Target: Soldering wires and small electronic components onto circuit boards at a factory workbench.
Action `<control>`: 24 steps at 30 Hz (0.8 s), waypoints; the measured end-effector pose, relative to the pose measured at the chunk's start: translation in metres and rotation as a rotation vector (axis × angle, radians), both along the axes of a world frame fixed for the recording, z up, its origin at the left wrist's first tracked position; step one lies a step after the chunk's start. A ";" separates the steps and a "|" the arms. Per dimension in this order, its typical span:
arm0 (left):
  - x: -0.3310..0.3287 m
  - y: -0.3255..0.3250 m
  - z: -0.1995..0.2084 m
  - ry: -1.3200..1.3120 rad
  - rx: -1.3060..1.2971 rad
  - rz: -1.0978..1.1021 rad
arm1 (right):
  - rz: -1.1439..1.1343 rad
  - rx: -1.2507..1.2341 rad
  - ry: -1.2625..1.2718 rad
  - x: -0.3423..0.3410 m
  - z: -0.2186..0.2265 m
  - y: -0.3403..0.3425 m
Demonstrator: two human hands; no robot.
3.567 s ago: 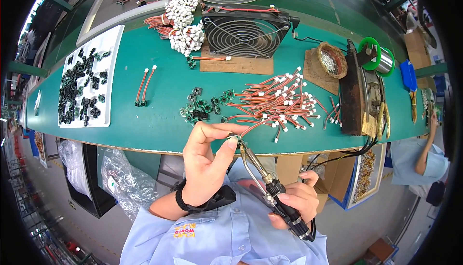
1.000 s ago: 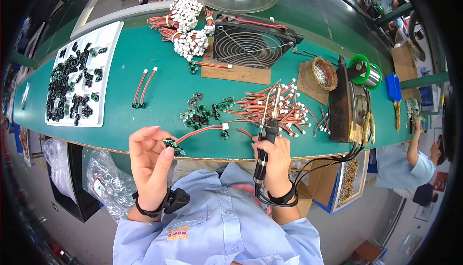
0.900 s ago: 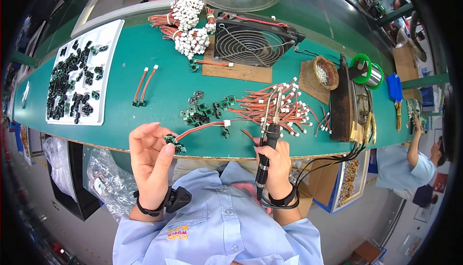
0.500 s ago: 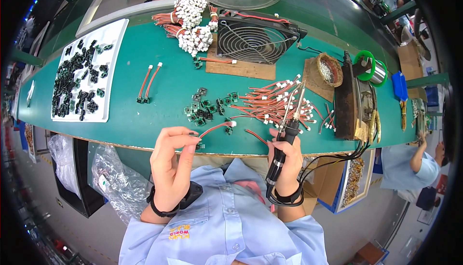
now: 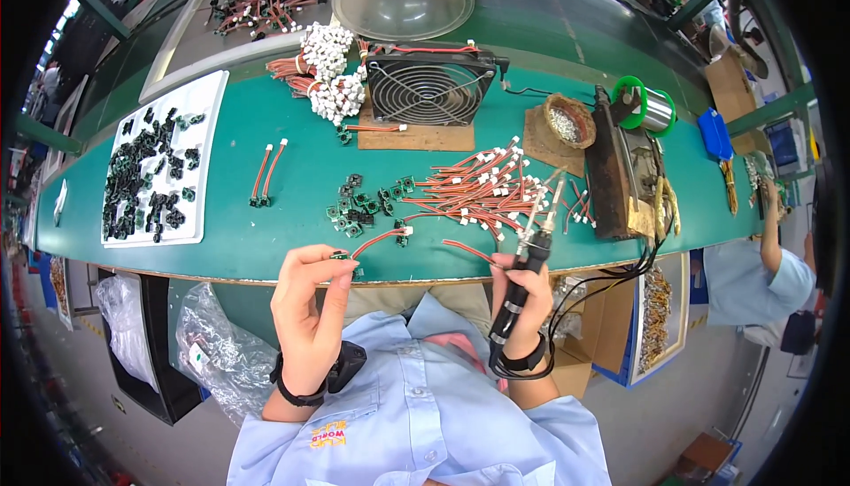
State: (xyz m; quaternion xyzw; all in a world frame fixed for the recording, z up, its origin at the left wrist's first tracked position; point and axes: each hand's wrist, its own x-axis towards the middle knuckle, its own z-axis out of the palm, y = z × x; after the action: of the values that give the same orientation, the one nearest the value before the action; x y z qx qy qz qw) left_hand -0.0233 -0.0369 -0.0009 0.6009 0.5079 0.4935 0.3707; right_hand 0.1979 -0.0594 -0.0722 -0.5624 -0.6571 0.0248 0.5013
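My left hand [image 5: 308,304] is raised at the bench's front edge, thumb and fingers closed on a small green-and-black circuit board [image 5: 339,256]. A red wire lead [image 5: 379,237] with a white plug reaches from beside those fingertips to the right; I cannot tell whether it is joined to the board. My right hand [image 5: 529,304] grips a black soldering iron [image 5: 511,304] with two metal prongs pointing up and away. Between its thumb and finger it also pinches another red wire [image 5: 467,250], whose free end points left. Loose circuit boards [image 5: 359,203] lie beyond the left hand.
Many plugged wire leads [image 5: 482,187] are spread beyond my right hand. Behind them stand a black fan [image 5: 431,88], a bowl of solder bits [image 5: 567,123] and a solder reel [image 5: 655,111]. A white tray [image 5: 197,176] of black parts lies left. Cables hang beside my right wrist.
The view has shifted, so the bench things appear farther left. The board in my left fingers now shows more of its green face. Both hands keep their grip.
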 end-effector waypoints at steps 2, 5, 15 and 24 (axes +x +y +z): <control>-0.001 -0.004 0.002 0.098 -0.010 -0.015 | 0.008 0.052 0.165 -0.004 0.007 -0.005; 0.005 -0.017 0.018 0.173 0.042 -0.161 | 0.294 0.060 0.277 -0.009 0.038 -0.027; 0.011 -0.074 0.029 0.243 0.265 -0.237 | 0.362 0.123 0.146 -0.025 0.070 -0.076; 0.032 -0.071 0.030 0.284 0.291 -0.407 | 0.420 0.051 0.143 -0.018 0.065 -0.087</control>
State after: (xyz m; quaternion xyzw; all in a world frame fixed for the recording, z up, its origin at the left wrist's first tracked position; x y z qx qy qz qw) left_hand 0.0091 -0.1078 0.0295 0.8005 0.3477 0.3876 0.2969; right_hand 0.1796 -0.1459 -0.0073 -0.3972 -0.7228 0.1517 0.5447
